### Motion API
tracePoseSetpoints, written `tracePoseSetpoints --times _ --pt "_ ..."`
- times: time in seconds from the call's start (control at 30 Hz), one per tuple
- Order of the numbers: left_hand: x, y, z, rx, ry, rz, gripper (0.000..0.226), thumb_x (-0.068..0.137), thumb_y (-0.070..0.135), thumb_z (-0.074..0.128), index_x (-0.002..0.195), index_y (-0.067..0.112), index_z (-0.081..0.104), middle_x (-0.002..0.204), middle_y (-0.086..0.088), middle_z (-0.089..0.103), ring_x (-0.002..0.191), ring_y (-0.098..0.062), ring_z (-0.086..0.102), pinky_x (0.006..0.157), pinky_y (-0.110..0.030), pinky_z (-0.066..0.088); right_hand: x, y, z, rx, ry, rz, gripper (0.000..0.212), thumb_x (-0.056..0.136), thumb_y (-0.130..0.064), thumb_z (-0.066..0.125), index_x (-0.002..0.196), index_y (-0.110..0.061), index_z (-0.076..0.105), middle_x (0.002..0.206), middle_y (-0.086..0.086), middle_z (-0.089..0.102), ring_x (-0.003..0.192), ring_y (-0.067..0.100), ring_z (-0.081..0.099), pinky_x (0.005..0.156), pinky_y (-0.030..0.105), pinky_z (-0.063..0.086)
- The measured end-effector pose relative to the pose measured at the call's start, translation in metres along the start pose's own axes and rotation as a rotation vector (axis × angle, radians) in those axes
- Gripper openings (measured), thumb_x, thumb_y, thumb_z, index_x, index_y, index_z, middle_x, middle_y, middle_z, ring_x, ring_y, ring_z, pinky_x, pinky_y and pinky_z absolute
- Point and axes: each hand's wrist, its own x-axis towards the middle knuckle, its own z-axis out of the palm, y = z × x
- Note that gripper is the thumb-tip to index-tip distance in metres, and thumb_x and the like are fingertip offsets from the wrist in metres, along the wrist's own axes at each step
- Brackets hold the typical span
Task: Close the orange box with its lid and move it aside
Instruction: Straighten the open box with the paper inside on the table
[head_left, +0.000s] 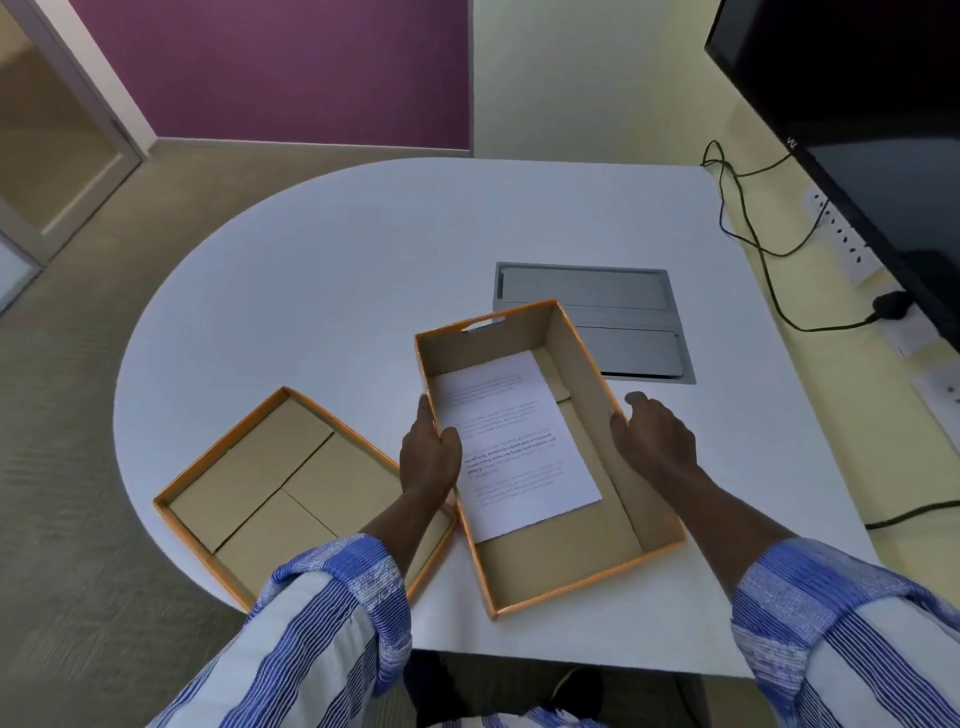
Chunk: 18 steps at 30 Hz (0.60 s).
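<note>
The orange box (582, 582) stands open on the white table (322, 291), in front of me and slightly right. A printed white sheet (511, 441) lies flat inside it. My left hand (430, 457) grips the box's left wall, thumb inside. My right hand (655, 441) holds the right wall from outside, fingers spread over the rim. The orange lid (260, 483) lies upside down to the left of the box, its brown inside facing up; my left forearm crosses over its near right corner.
A grey metal cable hatch (587, 291) is set into the table just behind the box. A black monitor (857, 130) hangs at the far right, with black cables (748, 223) and wall sockets below it. The table's rounded edge curves away on the left.
</note>
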Motion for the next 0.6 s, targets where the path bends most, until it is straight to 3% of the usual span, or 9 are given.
tracePoseSetpoints --times 0.07,0.17,0.33,0.5,0.6 --pt "0.0 0.005 0.005 0.019 -0.041 0.052 0.058 0.1 0.024 0.042 0.157 0.022 0.031 0.133 -0.011 0.066 0.112 -0.034 0.066 0.094 -0.05 0.055 -0.003 0.009 0.0 0.027 -0.001 0.018 0.04 0.098 -0.035 0.045 0.129 -0.011 0.055 0.118 0.013 0.066 0.106 0.035 0.062 0.081 0.038 0.045" --pt "-0.003 0.01 0.014 0.018 -0.1 0.132 0.052 0.1 0.027 0.04 0.151 0.021 0.041 0.13 -0.008 0.068 0.111 -0.032 0.067 0.093 -0.046 0.056 -0.011 0.021 0.002 0.038 0.032 0.045 0.029 0.099 -0.03 0.044 0.11 -0.007 0.059 0.102 0.014 0.069 0.086 0.033 0.061 0.069 0.033 0.039" --pt "-0.01 0.009 0.032 -0.008 -0.147 0.189 0.041 0.102 0.031 0.042 0.142 0.026 0.049 0.127 -0.001 0.07 0.103 -0.026 0.07 0.079 -0.031 0.051 -0.025 0.038 0.007 0.041 0.054 0.109 0.025 0.1 -0.025 0.043 0.104 -0.006 0.059 0.095 0.012 0.069 0.072 0.026 0.055 0.066 0.03 0.04" --pt "-0.014 0.011 0.041 0.032 -0.145 0.177 0.052 0.099 0.043 0.038 0.149 0.027 0.043 0.137 0.0 0.065 0.113 -0.028 0.068 0.093 -0.045 0.057 -0.035 0.045 0.014 0.062 0.075 0.128 0.025 0.1 -0.025 0.046 0.111 -0.006 0.058 0.098 0.011 0.069 0.083 0.029 0.067 0.068 0.03 0.046" --pt "-0.014 0.011 0.041 0.013 -0.162 0.186 0.054 0.098 0.045 0.039 0.149 0.026 0.043 0.142 0.001 0.062 0.121 -0.028 0.065 0.097 -0.047 0.055 -0.037 0.043 0.017 0.071 0.07 0.15 0.028 0.099 -0.028 0.05 0.116 -0.007 0.055 0.105 0.012 0.068 0.088 0.03 0.068 0.072 0.034 0.051"
